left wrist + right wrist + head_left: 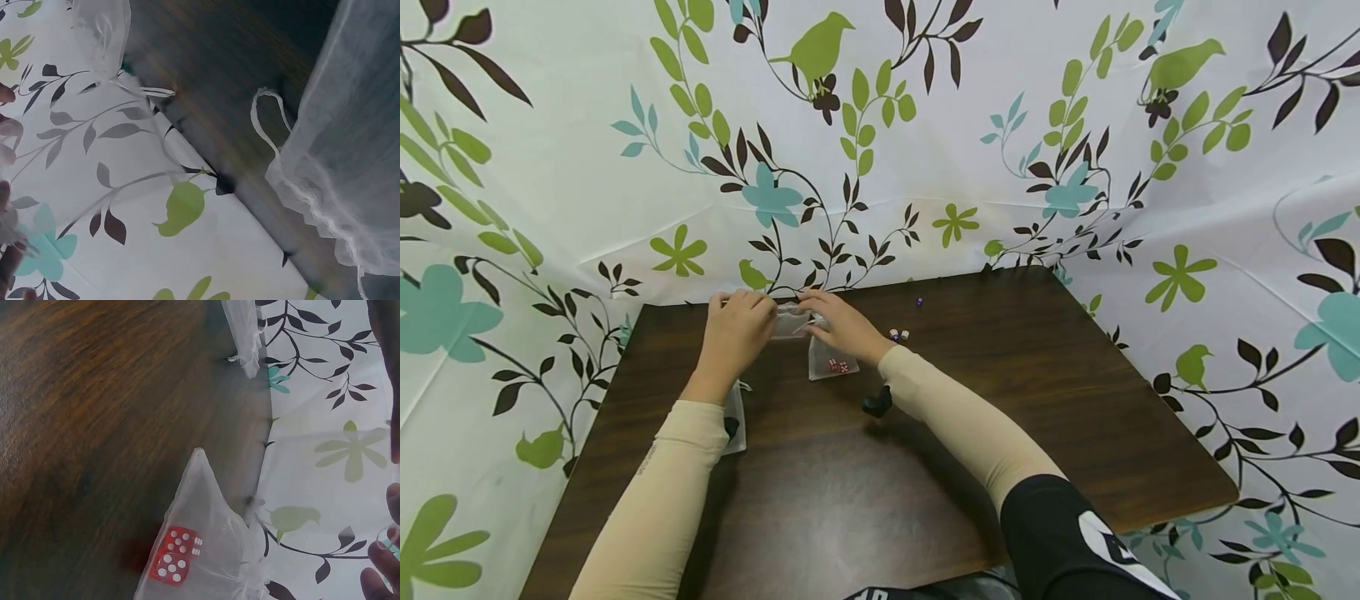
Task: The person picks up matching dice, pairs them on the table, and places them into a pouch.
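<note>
Bright head view (soft glare on table [820, 492]); dimmer wrist views.

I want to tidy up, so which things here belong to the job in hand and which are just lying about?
Likely part of the job:
sheer bag between the left hand and right hand
nearby pouch holding red dice

Seemingly just lying about:
loose pale dice
blue die beyond them
another pouch beside the left sleeve

- Dice [838, 366] lie in a drawstring pouch [817, 367] on the bench [1075, 400]
- A nearer pouch [740, 425] lies to its left
- Loose dice [894, 335] sit right; a lone die [919, 302], behind them
- Cloth [940, 158] hangs behind
</note>
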Action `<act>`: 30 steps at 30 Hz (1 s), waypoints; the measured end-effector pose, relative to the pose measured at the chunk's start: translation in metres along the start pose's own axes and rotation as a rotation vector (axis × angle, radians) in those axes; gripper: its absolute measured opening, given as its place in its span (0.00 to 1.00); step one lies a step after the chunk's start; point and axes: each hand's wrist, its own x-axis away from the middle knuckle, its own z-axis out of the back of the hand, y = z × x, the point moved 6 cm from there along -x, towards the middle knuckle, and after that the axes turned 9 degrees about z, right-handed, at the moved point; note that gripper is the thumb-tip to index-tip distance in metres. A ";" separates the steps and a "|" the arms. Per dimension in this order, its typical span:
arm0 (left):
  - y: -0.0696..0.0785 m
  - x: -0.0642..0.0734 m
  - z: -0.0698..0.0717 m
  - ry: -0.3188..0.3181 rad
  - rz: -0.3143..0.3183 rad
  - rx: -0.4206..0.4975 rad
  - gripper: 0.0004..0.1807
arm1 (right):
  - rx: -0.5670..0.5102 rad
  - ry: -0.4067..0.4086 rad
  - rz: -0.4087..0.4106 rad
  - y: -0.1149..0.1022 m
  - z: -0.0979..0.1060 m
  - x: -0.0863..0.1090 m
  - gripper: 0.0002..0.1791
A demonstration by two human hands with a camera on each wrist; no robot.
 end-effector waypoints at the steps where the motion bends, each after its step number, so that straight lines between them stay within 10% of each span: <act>1: 0.002 0.000 0.001 0.007 -0.022 0.006 0.04 | 0.017 -0.009 0.006 0.000 -0.001 0.000 0.17; 12: -0.004 0.018 -0.016 -0.209 -0.097 0.115 0.11 | 0.152 -0.107 0.048 0.006 -0.019 0.008 0.10; 22: -0.022 0.033 -0.035 -0.616 0.142 0.159 0.06 | 0.110 -0.234 0.072 0.001 -0.030 0.012 0.08; 30: -0.036 0.050 -0.048 -0.695 0.274 0.304 0.04 | 0.028 -0.328 0.031 0.005 -0.048 0.017 0.10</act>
